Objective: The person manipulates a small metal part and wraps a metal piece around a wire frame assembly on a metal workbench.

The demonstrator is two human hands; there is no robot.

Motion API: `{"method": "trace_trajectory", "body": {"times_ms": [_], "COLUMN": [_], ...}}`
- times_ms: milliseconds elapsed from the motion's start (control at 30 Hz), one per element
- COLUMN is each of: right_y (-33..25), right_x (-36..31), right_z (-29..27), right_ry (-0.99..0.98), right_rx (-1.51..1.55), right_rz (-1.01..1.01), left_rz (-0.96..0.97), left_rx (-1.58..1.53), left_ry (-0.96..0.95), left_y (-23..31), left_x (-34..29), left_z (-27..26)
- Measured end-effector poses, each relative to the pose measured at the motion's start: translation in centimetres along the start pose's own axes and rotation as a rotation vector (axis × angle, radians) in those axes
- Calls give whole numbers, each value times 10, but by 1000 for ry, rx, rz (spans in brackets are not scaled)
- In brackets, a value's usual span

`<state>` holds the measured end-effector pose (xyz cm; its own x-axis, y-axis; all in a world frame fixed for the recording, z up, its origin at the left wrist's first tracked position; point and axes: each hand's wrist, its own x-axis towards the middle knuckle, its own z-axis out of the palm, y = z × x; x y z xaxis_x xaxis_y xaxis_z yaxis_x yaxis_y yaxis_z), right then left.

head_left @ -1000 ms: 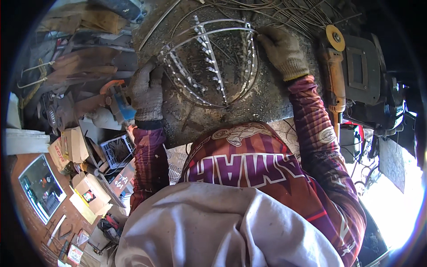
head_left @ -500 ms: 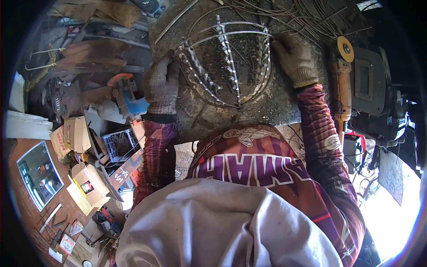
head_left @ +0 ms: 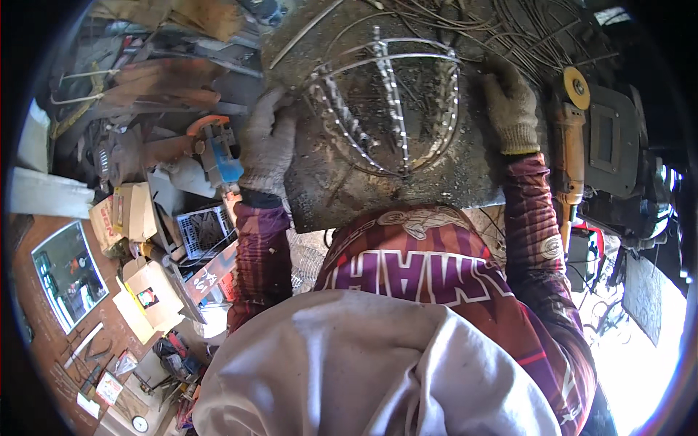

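A dome-shaped frame of shiny, notched metal rods (head_left: 390, 94) stands on the dark, grimy worktable (head_left: 349, 200) in front of me. Its upright ribs meet curved bars at the top and a ring at the base. To its left is my left hand (head_left: 267, 142) in a knitted grey glove, thumb apart from the fingers, holding nothing. My right hand (head_left: 511, 112), gloved likewise, lies to the right of the frame with a gap between them. Its fingers are loosely stretched toward the far side, though the tips are dim.
An angle grinder (head_left: 571, 138) with a yellow disc lies along the table's right side, next to a dark welding mask (head_left: 611, 134). Loose metal rods (head_left: 502, 29) tangle at the back. Left stand a blue-and-orange tool (head_left: 218, 152), cardboard boxes (head_left: 134, 211) and a crate (head_left: 203, 232).
Both hands have drawn outward from the frame, widening the gap on each side. The whole view has shifted slightly, so the table and frame appear further right.
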<state>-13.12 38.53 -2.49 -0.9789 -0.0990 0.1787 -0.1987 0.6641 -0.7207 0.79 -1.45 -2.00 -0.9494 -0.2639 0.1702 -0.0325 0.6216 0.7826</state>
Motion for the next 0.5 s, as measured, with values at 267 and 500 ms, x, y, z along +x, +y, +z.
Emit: {"method": "trace_trajectory", "body": {"times_ms": [267, 500], "right_y": [13, 4], "right_x": [-7, -11], "right_z": [-16, -11], "right_ry": [61, 31], "right_rx": [256, 194], "right_rz": [184, 155], "left_rz": [105, 318], "left_rx": [-20, 3], "left_ry": [199, 175], "left_y": [3, 59], "left_x": [2, 15], "left_z": [-3, 9]}}
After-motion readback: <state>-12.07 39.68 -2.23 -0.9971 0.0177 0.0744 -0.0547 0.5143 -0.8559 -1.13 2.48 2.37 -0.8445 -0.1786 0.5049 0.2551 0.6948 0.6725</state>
